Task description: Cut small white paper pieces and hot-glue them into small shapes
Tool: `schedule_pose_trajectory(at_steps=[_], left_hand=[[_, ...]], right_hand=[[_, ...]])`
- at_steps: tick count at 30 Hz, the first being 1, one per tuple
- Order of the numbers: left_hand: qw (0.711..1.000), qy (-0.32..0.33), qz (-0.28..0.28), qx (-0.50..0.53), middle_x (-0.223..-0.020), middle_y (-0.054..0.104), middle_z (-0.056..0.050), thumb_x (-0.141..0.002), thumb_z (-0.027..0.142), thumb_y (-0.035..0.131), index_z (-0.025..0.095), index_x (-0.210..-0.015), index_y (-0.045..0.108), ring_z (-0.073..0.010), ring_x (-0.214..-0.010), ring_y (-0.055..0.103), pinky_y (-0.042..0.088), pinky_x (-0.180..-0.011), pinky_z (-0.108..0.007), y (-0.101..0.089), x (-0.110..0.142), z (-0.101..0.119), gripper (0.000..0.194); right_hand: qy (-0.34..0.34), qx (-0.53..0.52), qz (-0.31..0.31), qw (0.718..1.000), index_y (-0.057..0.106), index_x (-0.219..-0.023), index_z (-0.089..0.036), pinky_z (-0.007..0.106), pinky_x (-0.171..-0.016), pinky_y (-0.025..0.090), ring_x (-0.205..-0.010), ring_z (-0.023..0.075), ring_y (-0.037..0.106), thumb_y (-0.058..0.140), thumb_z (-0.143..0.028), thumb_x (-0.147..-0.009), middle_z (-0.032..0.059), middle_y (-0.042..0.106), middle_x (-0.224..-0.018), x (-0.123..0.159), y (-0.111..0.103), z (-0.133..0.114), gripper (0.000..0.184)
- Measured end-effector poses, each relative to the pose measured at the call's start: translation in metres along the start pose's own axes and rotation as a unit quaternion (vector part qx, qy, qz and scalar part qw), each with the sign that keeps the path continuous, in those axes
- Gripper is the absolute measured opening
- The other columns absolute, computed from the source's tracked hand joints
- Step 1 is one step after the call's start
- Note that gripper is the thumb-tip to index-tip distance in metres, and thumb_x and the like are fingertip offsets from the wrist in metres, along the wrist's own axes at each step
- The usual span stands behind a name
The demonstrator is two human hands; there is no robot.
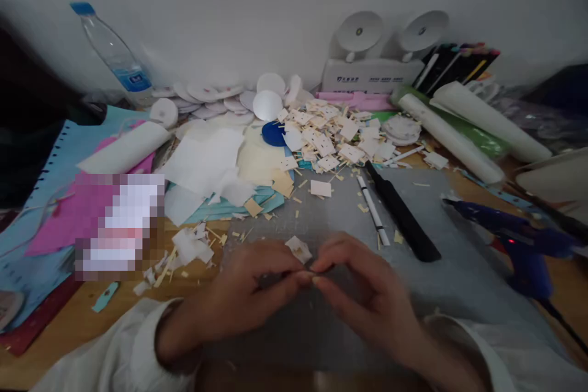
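Observation:
My left hand (248,294) and my right hand (362,294) meet over the grey cutting mat (441,269), fingertips pinched together. Between them sits a small cream paper piece (298,249), held at the fingertips of both hands. A heap of similar cream paper squares (331,135) lies further back on the table. A black craft knife (402,211) and a white pen (373,209) lie on the mat just beyond my right hand.
A blue glue gun (514,236) rests at the right. White paper rolls (450,135), a plastic bottle (113,52), white round discs (215,98), a blue lid (273,133), coloured sheets (68,208) and paper scraps (188,251) crowd the wooden table.

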State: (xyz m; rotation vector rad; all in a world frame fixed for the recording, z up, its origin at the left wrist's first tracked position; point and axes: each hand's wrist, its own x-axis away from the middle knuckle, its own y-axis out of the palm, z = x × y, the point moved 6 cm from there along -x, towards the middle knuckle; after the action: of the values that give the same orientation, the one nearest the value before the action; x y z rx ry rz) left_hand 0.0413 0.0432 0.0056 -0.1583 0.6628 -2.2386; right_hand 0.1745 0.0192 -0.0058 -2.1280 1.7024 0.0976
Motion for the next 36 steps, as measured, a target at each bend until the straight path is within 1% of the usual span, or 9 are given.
schedule_pose_trajectory(at_steps=[3,6,10,18,21,26,28,32,36], left_hand=[[0.999,0.030,-0.004,-0.029,-0.066,0.062,-0.001,-0.090,0.019,0.049,0.016,-0.072,0.061,-0.0115,-0.066,0.056,0.041,-0.064,-0.022,0.001,0.000,0.001,0.022],[0.997,0.048,-0.005,-0.066,-0.066,0.061,-0.001,-0.090,0.016,0.049,0.015,-0.072,0.059,-0.0119,-0.067,0.054,0.039,-0.065,-0.024,-0.001,0.001,0.004,0.020],[0.995,0.050,-0.021,-0.085,-0.069,0.062,-0.001,-0.088,0.014,0.050,0.015,-0.073,0.058,-0.0128,-0.069,0.054,0.039,-0.066,-0.026,0.000,0.002,0.005,0.017],[0.998,0.042,0.004,-0.050,-0.068,0.063,-0.002,-0.089,0.015,0.050,0.015,-0.075,0.060,-0.0129,-0.069,0.054,0.040,-0.066,-0.026,0.003,0.003,0.001,0.016],[1.000,0.008,0.013,-0.001,-0.067,0.062,-0.001,-0.089,0.017,0.051,0.015,-0.073,0.060,-0.0117,-0.069,0.055,0.042,-0.065,-0.024,0.002,0.005,0.000,0.019],[0.990,-0.083,0.019,0.111,-0.063,0.060,0.001,-0.090,0.020,0.050,0.016,-0.072,0.064,-0.0084,-0.061,0.056,0.043,-0.058,-0.019,-0.001,0.006,-0.004,0.023],[0.988,-0.086,0.022,0.128,-0.063,0.060,0.001,-0.090,0.020,0.051,0.016,-0.072,0.064,-0.0086,-0.061,0.056,0.044,-0.058,-0.019,-0.001,0.005,-0.004,0.022],[0.987,-0.083,0.019,0.137,-0.064,0.060,0.001,-0.088,0.019,0.052,0.015,-0.068,0.061,-0.0086,-0.062,0.055,0.044,-0.059,-0.020,0.002,0.006,-0.005,0.023],[0.990,-0.082,0.022,0.117,-0.066,0.059,0.000,-0.087,0.020,0.052,0.016,-0.070,0.060,-0.0099,-0.063,0.054,0.043,-0.060,-0.022,0.002,0.007,-0.008,0.019]], right_hand=[[0.022,0.016,-0.005,1.000,0.059,-0.084,-0.024,0.022,-0.065,0.046,-0.074,0.0100,0.057,0.059,-0.011,-0.082,-0.0024,0.059,-0.077,0.001,0.000,-0.001,0.013],[0.036,0.032,-0.020,0.999,0.059,-0.086,-0.024,0.021,-0.065,0.047,-0.074,0.0095,0.058,0.059,-0.010,-0.082,-0.0022,0.060,-0.078,0.001,0.001,-0.002,0.014],[0.012,0.057,-0.035,0.998,0.058,-0.086,-0.023,0.020,-0.065,0.048,-0.074,0.0090,0.058,0.056,-0.008,-0.082,-0.0022,0.061,-0.077,0.000,0.003,-0.005,0.016],[-0.001,0.102,-0.041,0.994,0.052,-0.087,-0.024,0.021,-0.065,0.047,-0.074,0.0102,0.056,0.052,-0.008,-0.083,-0.0014,0.058,-0.078,0.003,0.006,-0.002,0.017],[-0.002,0.099,-0.023,0.995,0.051,-0.086,-0.024,0.022,-0.062,0.046,-0.071,0.0113,0.056,0.051,-0.009,-0.083,-0.0012,0.057,-0.076,0.001,0.002,-0.003,0.016],[0.057,0.054,0.037,0.996,0.050,-0.081,-0.025,0.025,-0.057,0.042,-0.066,0.0131,0.052,0.044,-0.016,-0.090,-0.0001,0.052,-0.072,-0.004,-0.013,0.003,0.014],[0.073,0.019,0.017,0.997,0.050,-0.080,-0.024,0.026,-0.057,0.041,-0.067,0.0130,0.050,0.040,-0.020,-0.093,0.0000,0.051,-0.072,-0.002,-0.012,0.006,0.017],[0.096,-0.048,-0.058,0.993,0.048,-0.080,-0.024,0.025,-0.059,0.040,-0.068,0.0118,0.048,0.040,-0.022,-0.095,-0.0011,0.050,-0.075,0.007,0.000,0.010,0.017],[0.129,-0.098,-0.043,0.986,0.048,-0.085,-0.025,0.023,-0.063,0.044,-0.073,0.0120,0.050,0.051,-0.026,-0.090,-0.0011,0.051,-0.079,0.008,0.003,0.016,0.006]])
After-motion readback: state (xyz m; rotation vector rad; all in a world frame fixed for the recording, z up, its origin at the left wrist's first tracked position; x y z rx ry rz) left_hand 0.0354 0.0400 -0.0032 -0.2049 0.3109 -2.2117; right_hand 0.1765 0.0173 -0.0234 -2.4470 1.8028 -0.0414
